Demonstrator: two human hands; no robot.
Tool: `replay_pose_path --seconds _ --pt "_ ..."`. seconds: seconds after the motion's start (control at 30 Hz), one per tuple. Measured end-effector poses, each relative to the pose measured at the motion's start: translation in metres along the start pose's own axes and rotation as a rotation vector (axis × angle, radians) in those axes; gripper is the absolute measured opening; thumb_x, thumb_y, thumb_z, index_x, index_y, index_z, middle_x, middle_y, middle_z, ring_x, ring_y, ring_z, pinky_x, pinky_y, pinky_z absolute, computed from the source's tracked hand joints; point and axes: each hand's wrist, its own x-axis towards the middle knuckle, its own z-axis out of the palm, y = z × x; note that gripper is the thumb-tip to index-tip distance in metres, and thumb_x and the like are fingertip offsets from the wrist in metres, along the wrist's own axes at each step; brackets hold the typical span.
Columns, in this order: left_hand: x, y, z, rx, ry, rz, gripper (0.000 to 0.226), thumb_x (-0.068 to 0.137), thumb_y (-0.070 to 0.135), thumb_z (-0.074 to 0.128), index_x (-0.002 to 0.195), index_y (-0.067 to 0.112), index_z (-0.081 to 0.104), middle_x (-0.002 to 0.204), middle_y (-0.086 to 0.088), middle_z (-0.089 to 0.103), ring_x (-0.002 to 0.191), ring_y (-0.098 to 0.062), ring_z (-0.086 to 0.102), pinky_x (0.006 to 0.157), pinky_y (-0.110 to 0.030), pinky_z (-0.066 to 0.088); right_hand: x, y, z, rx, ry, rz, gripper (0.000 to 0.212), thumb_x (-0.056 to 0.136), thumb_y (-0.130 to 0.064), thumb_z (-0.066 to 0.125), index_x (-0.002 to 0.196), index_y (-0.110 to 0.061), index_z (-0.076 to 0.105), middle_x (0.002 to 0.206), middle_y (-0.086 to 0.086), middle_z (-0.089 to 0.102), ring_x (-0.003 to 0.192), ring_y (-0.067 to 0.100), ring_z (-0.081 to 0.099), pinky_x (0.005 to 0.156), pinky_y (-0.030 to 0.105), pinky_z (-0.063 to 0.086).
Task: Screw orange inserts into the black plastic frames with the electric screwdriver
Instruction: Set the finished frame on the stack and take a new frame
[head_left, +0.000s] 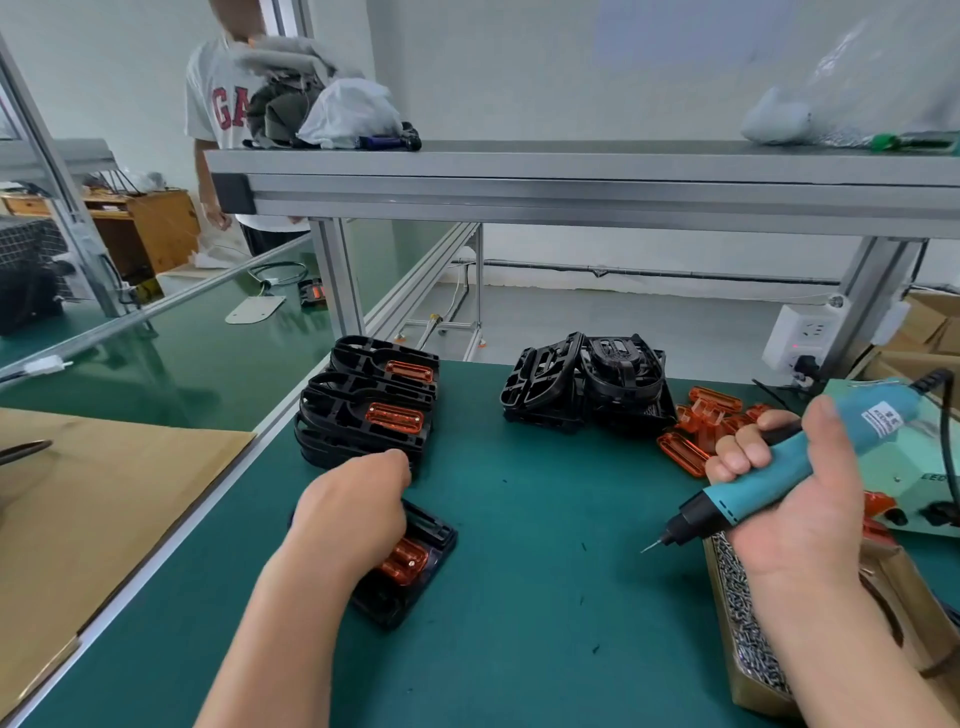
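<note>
A white wall (519, 67) stands behind the green worktable (545, 519). An aluminium shelf (571, 192) crosses above it. At far left is a wooden desk (156, 228); the floor (623, 322) is pale grey.

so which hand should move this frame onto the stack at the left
Left. The left hand holds the frame, and the stack of frames with inserts lies just beyond it; the right hand is occupied, gripping the electric screwdriver.
</note>
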Motion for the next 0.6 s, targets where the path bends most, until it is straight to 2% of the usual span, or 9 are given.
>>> replay_pose_path --seconds 0.1,0.17,0.27,0.43,0.6 --pt "-0.005 0.018 0.007 -0.076 -0.052 0.096 0.007 0.09 0.033 0.056 0.097 0.031 0.055 0.092 0.013 0.063 0.089 -0.014 0.061 0.069 -0.034 0.047 0.0 0.001 -0.001 -0.003 0.003 -0.001 0.039 0.088 -0.055 0.077 0.079 -0.021 0.061 0.064 -0.005 0.044 0.059 0.013 0.044 0.057 0.024 0.041" --pt "-0.008 0.027 0.007 -0.096 -0.097 0.133 0.011 0.088 0.04 0.058 0.09 0.03 0.054 0.087 0.012 0.062 0.082 -0.009 0.059 0.065 -0.032 0.045 0.001 0.001 -0.002 0.002 0.007 0.002 0.037 0.093 -0.054 0.072 0.08 -0.021 0.061 0.064 -0.005 0.044 0.059 0.013 0.044 0.057 0.024 0.042" --pt "-0.012 0.027 0.005 -0.109 -0.139 0.136 0.022 0.084 0.049 0.062 0.091 0.03 0.053 0.087 0.012 0.061 0.08 -0.003 0.056 0.064 -0.029 0.042 0.001 0.001 -0.002 -0.002 0.008 0.011 0.037 0.094 -0.054 0.071 0.08 -0.021 0.06 0.064 -0.005 0.044 0.059 0.013 0.044 0.057 0.024 0.041" --pt "-0.009 0.027 0.009 -0.044 -0.136 0.119 0.016 0.084 0.03 0.06 0.095 0.031 0.048 0.091 0.011 0.059 0.084 -0.011 0.056 0.061 -0.03 0.038 0.001 0.002 -0.003 -0.01 0.007 0.014 0.037 0.094 -0.054 0.071 0.081 -0.021 0.06 0.065 -0.004 0.044 0.06 0.013 0.044 0.057 0.025 0.043" --pt "0.002 0.014 0.011 -0.057 -0.124 0.006 0.013 0.085 0.018 0.052 0.091 0.028 0.045 0.089 0.007 0.06 0.084 -0.017 0.058 0.067 -0.036 0.045 0.001 0.002 -0.004 -0.015 0.01 0.011 0.037 0.097 -0.053 0.068 0.081 -0.02 0.059 0.065 -0.004 0.044 0.06 0.014 0.043 0.057 0.025 0.042"
